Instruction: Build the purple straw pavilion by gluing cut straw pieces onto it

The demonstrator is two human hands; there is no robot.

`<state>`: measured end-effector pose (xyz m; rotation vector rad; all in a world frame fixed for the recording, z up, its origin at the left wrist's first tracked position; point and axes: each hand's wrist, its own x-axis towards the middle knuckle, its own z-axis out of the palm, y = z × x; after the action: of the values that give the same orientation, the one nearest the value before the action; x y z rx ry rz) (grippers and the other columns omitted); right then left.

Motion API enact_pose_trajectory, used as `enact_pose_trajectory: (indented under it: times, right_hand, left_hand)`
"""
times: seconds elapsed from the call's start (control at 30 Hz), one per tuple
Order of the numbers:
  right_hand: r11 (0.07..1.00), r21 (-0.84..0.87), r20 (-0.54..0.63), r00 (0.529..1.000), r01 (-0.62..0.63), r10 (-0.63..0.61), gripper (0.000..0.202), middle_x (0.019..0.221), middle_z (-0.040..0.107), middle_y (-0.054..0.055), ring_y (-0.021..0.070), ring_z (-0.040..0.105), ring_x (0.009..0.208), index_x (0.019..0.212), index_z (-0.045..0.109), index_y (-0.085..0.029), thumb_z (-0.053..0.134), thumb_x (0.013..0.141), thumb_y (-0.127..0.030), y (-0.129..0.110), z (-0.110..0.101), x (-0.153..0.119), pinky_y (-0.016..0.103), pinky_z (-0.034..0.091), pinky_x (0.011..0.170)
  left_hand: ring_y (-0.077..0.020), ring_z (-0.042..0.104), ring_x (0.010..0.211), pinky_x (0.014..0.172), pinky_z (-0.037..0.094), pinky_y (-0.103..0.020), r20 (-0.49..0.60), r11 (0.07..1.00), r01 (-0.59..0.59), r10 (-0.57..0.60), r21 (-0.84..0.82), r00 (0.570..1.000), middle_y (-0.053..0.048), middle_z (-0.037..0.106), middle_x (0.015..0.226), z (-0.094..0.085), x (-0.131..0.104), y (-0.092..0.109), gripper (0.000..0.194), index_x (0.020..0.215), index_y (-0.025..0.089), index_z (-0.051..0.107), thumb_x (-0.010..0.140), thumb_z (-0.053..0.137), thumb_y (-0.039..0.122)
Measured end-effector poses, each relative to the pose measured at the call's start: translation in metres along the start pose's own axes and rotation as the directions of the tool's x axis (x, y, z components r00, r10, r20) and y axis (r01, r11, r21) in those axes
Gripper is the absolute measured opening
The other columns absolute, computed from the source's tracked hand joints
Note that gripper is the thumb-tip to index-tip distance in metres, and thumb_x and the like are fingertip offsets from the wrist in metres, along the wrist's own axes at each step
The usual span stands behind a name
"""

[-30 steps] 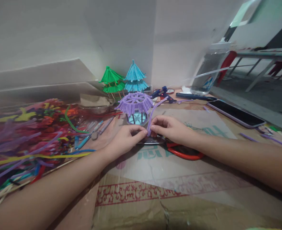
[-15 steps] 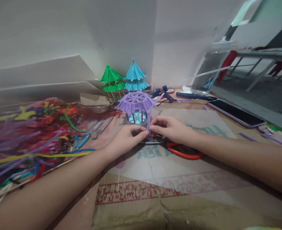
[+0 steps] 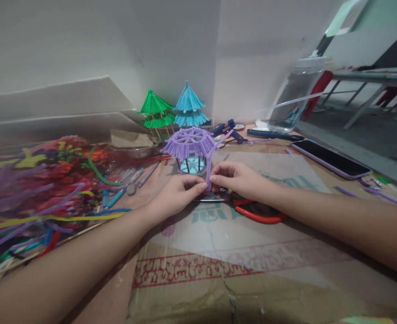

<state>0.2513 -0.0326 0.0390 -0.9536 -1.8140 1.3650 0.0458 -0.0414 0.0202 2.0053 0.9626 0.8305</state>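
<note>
A purple pipe cleaner (image 3: 209, 165) stands nearly upright between my hands, its top bending to the right. My right hand (image 3: 235, 177) is closed, pinching it low down between thumb and fingertips. From the other side, my left hand (image 3: 181, 192) also pinches its lower end, which the fingertips partly cover. Just behind the hands is a small pavilion (image 3: 190, 143) with a purple pipe-cleaner roof, dark posts and a light blue base. Scissors with red handles (image 3: 260, 219) lie under my right wrist, their blades partly hidden by the hands.
Green (image 3: 155, 105) and blue (image 3: 189, 103) tiered pavilions stand against the wall. A glue gun (image 3: 225, 129), a phone (image 3: 331, 158) and a clear plastic jug (image 3: 291, 101) are on the right. Colourful pipe cleaners (image 3: 53, 180) heap at left; cardboard (image 3: 191, 301) covers the table.
The camera view has shifted very slightly. Both hands keep their pinch on the purple pipe cleaner, with hardly any movement of the fingers.
</note>
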Motion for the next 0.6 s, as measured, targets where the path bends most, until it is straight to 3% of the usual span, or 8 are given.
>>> enact_pose_trajectory:
  times: [0.6]
  right_hand:
    - [1.000,-0.011,0.003,1.000,0.007,-0.007,0.013,0.068,0.066,-0.001,0.0104,0.060,0.061,0.079,0.061,-0.017,0.065,0.084,-0.028,0.0000,0.0002,0.0003,0.024,0.048,0.060]
  left_hand:
    - [-0.0150,0.069,0.082,0.073,0.051,-0.023,0.008,0.999,0.019,-0.020,0.043,1.000,-0.001,0.078,0.089,-0.0006,0.0001,0.0053,0.023,0.091,0.019,0.076,0.091,0.060,0.035]
